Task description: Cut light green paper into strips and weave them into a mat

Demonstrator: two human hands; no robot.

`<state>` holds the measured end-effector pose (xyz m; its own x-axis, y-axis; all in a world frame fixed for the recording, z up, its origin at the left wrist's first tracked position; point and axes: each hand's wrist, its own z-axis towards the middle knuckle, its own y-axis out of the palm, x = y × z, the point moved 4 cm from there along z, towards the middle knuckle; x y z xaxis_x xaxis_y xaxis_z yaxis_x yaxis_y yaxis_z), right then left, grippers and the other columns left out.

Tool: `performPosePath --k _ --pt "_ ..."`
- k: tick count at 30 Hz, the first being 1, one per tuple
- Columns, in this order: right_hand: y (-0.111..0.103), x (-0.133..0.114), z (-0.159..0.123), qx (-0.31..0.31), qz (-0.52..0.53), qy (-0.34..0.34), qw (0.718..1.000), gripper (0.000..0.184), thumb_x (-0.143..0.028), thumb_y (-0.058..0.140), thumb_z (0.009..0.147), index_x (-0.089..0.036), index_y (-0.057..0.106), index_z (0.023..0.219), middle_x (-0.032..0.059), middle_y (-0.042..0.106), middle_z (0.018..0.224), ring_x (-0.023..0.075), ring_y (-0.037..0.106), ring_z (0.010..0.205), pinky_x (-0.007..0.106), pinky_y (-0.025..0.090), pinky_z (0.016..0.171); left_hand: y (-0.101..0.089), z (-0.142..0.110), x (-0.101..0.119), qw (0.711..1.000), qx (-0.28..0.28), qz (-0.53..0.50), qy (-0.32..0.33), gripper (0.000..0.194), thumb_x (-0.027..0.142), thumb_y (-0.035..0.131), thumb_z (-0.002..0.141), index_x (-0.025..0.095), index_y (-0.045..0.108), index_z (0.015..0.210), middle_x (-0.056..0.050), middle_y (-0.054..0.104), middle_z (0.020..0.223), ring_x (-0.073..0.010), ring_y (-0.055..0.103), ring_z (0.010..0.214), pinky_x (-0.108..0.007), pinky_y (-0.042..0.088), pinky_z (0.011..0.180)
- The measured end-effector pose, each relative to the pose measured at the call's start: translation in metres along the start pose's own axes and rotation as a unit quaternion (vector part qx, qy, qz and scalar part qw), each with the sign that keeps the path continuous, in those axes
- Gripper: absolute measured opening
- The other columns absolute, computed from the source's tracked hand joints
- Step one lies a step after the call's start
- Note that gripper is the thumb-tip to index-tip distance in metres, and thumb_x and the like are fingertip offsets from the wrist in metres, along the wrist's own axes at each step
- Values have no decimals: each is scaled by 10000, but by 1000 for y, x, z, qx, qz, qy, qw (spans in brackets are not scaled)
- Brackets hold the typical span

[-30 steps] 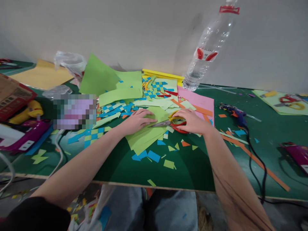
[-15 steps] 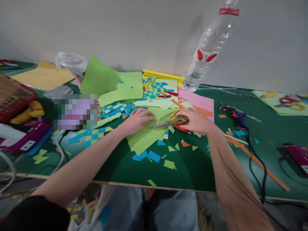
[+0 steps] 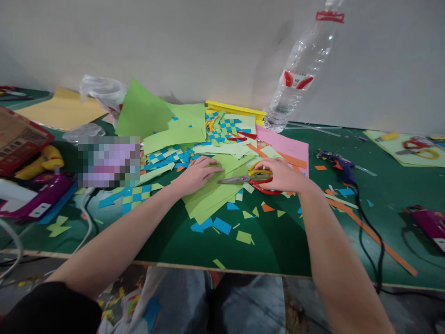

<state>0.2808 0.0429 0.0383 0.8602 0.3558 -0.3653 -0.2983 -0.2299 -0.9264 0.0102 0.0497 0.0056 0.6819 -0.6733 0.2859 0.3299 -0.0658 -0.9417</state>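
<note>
My left hand [image 3: 199, 175] lies with its fingers stretched out over the left side of several green paper sheets [image 3: 208, 200]. My right hand [image 3: 283, 174] is closed around the handles of a pair of scissors [image 3: 259, 178] with yellow and red grips. The blades are together and point left across the green sheets, near my left fingertips. Blue and green checkered woven paper [image 3: 167, 155] lies behind my left hand. Pale green strips [image 3: 222, 148] lie beyond both hands. Small blue, green and orange scraps [image 3: 222, 226] are scattered in front.
A tall plastic bottle [image 3: 295, 79] leans near the wall. A glue gun [image 3: 337, 164] with a black cord lies at right, beside a long orange strip [image 3: 378, 239]. Pink paper [image 3: 295, 146] is behind my right hand. At left are a purple device [image 3: 48, 195] and a cardboard box [image 3: 21, 139].
My right hand has turned slightly, and the scissors have shifted a little, their tips moving left on the green sheets. My left hand stays in place.
</note>
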Motion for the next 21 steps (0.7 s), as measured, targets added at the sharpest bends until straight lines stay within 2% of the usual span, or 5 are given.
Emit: performPosePath --k 5,15,21 --pt "1 1 1 9 -4 -16 1000 461 -374 709 689 -301 612 1134 48 651 1195 360 489 1189 489 454 894 0 0 -1 1000 -1 -3 -1 408 199 343 995 255 597 1308 -65 525 1379 -266 406 1306 -513 334 1092" --pt "1 -2 2 20 -3 -38 999 413 -355 689 702 -282 610 1100 32 661 1182 325 510 1161 503 391 992 0 0 0 1000 -8 5 -3 393 195 354 1003 255 593 1309 -65 520 1378 -259 412 1301 -498 336 1085" --pt "1 -3 3 21 -1 -38 999 410 -361 694 699 -275 608 1090 41 660 1168 326 512 1148 506 410 966 0 0 -1 1000 -14 -2 -8 387 208 361 1004 263 591 1311 -64 516 1381 -269 414 1301 -513 336 1078"
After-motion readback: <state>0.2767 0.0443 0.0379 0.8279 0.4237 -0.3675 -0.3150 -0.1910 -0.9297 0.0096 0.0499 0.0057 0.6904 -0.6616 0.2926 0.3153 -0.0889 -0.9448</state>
